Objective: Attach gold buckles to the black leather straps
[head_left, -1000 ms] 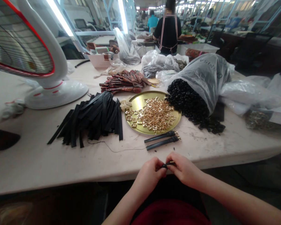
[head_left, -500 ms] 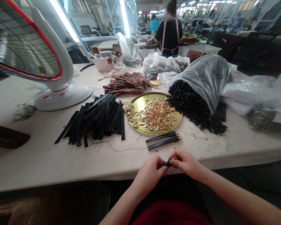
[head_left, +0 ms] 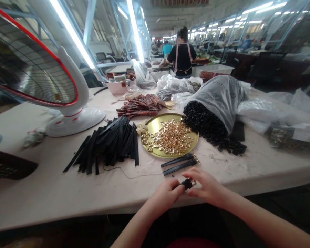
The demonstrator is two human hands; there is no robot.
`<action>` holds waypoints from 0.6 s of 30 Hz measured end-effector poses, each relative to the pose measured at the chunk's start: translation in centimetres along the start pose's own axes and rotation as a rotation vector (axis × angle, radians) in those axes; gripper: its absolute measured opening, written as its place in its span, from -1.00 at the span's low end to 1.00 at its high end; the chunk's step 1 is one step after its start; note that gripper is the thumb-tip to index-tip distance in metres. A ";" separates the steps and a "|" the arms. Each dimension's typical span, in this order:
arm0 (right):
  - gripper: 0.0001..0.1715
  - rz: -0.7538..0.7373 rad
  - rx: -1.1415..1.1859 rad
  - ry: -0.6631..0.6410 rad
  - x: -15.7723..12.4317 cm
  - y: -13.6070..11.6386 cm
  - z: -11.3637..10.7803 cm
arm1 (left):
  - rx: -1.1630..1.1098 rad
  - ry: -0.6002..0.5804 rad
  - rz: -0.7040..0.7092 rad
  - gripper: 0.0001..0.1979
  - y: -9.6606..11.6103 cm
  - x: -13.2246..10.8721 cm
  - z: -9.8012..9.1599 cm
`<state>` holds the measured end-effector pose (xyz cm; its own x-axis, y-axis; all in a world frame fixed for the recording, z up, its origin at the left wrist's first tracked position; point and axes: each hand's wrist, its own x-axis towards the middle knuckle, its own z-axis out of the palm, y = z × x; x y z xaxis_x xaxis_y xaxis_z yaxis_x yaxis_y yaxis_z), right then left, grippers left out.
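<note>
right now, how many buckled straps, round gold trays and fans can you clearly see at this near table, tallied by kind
Round shiny gold tray: 1
Black straps with gold-coloured buckles, lying near the tray: 2
Black strap with gold-coloured buckle, in the left hand: 1
White fan with red rim: 1
Total: 5

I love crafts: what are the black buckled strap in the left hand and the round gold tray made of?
Black buckled strap: perhaps leather or imitation, dark with faint highlights; its gold buckle, lightly glinting, probably metal. Round gold tray: likely metal, smoothly reflective.
</note>
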<state>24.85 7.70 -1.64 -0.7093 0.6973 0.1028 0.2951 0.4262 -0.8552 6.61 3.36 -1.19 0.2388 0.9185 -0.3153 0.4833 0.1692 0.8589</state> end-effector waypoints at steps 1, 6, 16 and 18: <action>-0.56 -0.091 -0.145 -0.026 0.3 -0.4 -0.2 | -0.028 -0.008 0.012 -0.74 0.1 0.4 -0.1; -0.72 -0.237 -0.581 -0.011 2.7 0.2 -0.6 | -0.011 0.032 0.077 -0.73 0.5 2.4 -0.5; -0.43 -0.253 -0.828 0.231 4.1 7.1 -1.2 | 0.826 0.569 -0.212 -0.64 -1.8 4.7 -11.3; -0.45 -0.237 -0.804 0.266 3.7 7.8 -1.0 | 0.859 0.615 -0.330 -0.66 -3.3 5.5 -13.8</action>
<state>25.13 14.19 -7.40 -0.6662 0.6073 0.4330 0.5913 0.7838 -0.1896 -5.28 12.82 -0.16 -0.3538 0.9351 -0.0184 0.9267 0.3531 0.1285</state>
